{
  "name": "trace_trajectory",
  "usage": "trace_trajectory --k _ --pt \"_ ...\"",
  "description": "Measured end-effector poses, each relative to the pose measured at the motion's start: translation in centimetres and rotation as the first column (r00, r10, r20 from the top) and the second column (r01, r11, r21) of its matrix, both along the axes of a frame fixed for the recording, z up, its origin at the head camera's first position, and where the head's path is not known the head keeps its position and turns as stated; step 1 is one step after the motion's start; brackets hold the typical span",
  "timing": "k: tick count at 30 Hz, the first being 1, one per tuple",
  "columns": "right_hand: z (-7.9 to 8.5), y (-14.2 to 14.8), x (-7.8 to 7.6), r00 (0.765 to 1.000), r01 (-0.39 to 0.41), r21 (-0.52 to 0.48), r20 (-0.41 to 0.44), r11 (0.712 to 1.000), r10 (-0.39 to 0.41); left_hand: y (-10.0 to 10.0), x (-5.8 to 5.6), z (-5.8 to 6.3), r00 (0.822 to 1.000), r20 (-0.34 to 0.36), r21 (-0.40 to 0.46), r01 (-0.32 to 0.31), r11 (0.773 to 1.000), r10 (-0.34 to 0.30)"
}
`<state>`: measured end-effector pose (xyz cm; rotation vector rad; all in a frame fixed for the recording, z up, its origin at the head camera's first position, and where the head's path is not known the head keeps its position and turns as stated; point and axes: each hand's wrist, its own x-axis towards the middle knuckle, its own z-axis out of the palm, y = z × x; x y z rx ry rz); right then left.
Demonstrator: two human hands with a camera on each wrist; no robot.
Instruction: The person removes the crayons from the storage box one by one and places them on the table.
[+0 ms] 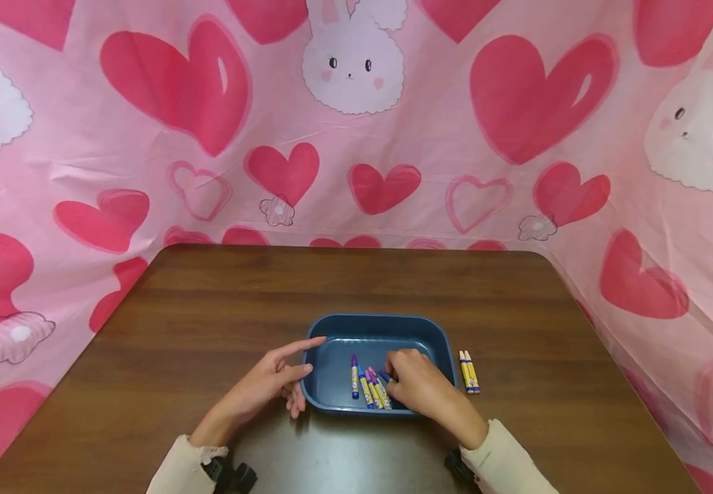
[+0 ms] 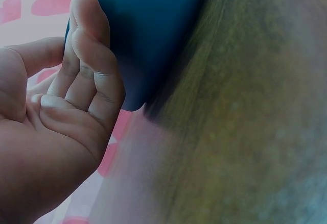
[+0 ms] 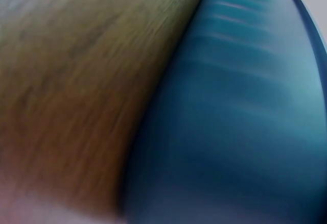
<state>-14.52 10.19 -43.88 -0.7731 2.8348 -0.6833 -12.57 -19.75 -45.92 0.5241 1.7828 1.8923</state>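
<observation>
Cream-coloured cloth sleeves (image 1: 183, 470) and black wrist-worn cameras (image 1: 229, 475) sit closest to me on the head feed. Beyond them, a dark blue, rounded rectangular tray (image 1: 334, 384) rests on a brown wood-grain table (image 1: 257, 295). I judge the crayon handling partway along: two cream-tipped crayons in yellow-and-blue wrappers (image 1: 469, 372) lie side by side outside, just right of the tray; within it I see a purple-tipped crayon (image 1: 355, 377) and a slanted blue-and-pink-tipped cluster (image 1: 373, 390). The right hand (image 1: 421, 384) appears to pinch a dark blue-tipped crayon (image 1: 385, 376) there, so that one seems unfinished. The left hand (image 1: 263, 381) grips nothing, its forefinger extended over the left rim. Which placement counts as finished, I cannot tell.
</observation>
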Motion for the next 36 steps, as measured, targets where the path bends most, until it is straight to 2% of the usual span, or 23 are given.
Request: trace_trajectory --k 6,14,22,29,36 --pt "0.00 0.00 0.21 0.999 0.043 -0.010 0.007 0.999 -0.043 -0.02 -0.06 -0.09 1.000 0.006 -0.003 0.007 1.000 -0.007" --pt "0.03 -0.04 0.39 0.992 0.115 0.026 -0.056 0.993 -0.113 -0.04 -0.03 -0.25 1.000 0.017 -0.019 0.002 1.000 -0.001" --pt "-0.03 0.10 0.23 0.991 0.108 0.010 -0.081 0.994 -0.107 0.01 -0.01 -0.12 1.000 0.022 -0.014 0.000 1.000 0.000" --pt "0.19 0.18 0.03 0.990 0.125 0.009 -0.062 0.992 -0.124 0.05 -0.09 0.02 1.000 0.008 -0.037 -0.010 0.999 0.010" --pt "0.31 0.26 0.09 0.988 0.122 -0.005 -0.091 0.993 -0.122 0.02 -0.13 0.10 1.000 -0.001 -0.037 -0.002 0.999 0.002"
